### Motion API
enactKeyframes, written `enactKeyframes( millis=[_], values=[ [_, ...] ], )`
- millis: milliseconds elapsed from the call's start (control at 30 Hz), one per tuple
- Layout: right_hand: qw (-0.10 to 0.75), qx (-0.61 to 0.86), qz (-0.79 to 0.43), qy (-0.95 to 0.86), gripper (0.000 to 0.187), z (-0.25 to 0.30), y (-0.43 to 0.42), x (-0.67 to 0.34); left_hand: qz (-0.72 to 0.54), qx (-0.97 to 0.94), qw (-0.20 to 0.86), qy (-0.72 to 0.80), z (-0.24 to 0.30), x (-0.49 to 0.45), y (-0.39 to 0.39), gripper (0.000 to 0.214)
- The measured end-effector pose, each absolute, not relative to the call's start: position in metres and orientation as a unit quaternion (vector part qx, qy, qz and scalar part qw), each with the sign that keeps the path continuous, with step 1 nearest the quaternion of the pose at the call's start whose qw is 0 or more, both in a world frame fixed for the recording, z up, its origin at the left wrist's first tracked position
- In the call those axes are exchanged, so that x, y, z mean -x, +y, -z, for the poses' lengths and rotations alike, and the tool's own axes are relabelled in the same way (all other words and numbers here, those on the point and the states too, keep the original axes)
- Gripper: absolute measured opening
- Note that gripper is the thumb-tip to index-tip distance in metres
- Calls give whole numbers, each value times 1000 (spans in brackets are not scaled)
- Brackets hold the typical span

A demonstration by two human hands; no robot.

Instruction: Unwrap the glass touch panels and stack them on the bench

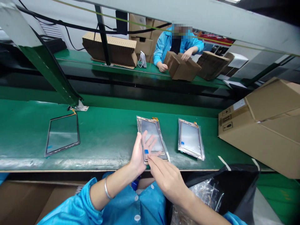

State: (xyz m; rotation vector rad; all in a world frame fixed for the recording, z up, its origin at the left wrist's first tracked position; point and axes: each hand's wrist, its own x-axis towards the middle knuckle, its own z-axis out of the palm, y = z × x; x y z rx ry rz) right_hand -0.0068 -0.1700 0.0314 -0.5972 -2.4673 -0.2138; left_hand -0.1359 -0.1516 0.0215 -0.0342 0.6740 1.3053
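A clear touch screen panel (153,127) with a dark border, an orange flex tail and a small blue tab is tilted above the bench's near edge. My left hand (137,155) supports it from below and along its left edge, the fingers visible through the glass. At the lower edge, close to the blue tab, the closed fingertips of my right hand (167,178) press on the panel; the exact grip is partly hidden. To the right lie wrapped touch screen panels (191,139), apparently stacked. Another bare panel (62,133) rests flat on the left.
The green bench (105,134) runs across. A large cardboard box (264,125) stands at right, with a black bag (239,184) holding clear plastic below. A metal post (47,59) rises at left. Across the line, a co-worker (177,43) handles a carton (182,66).
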Motion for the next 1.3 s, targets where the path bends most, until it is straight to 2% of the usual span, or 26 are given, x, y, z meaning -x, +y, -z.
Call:
enactKeyframes(
  millis=[133,233,333,533,700,867,967,1033,1133,1200,1300],
  values=[
    [326,306,-118,-886,19,-32,-150,4,-591,-39,752,289,-15,137,-160,55],
    [312,308,-173,-882,18,-33,-148,-1,-592,-41,755,279,-11,138,-164,56],
    [277,263,-108,-918,18,-31,-159,-3,-594,-12,749,293,-13,139,-162,59],
    [287,234,57,-927,22,-23,-172,1,-608,10,729,314,-18,136,-157,61],
    [286,217,113,-926,25,-25,-171,6,-627,0,708,324,-18,137,-156,61],
    [290,209,106,-928,23,-27,-170,8,-629,-9,709,320,-15,139,-157,61],
    [311,239,-27,-919,21,-25,-167,11,-621,-20,716,319,-11,138,-159,59],
    [335,293,-222,-868,19,-22,-158,13,-609,-48,722,324,-8,137,-161,58],
    [377,388,-497,-679,15,-18,-125,0,-570,-123,736,344,-4,141,-166,65],
    [456,451,-542,-544,15,-20,-91,-27,-537,-172,749,348,-2,148,-172,62],
    [603,511,-437,-430,22,-30,-45,-89,-501,-214,763,348,2,164,-182,53]
  ],
)
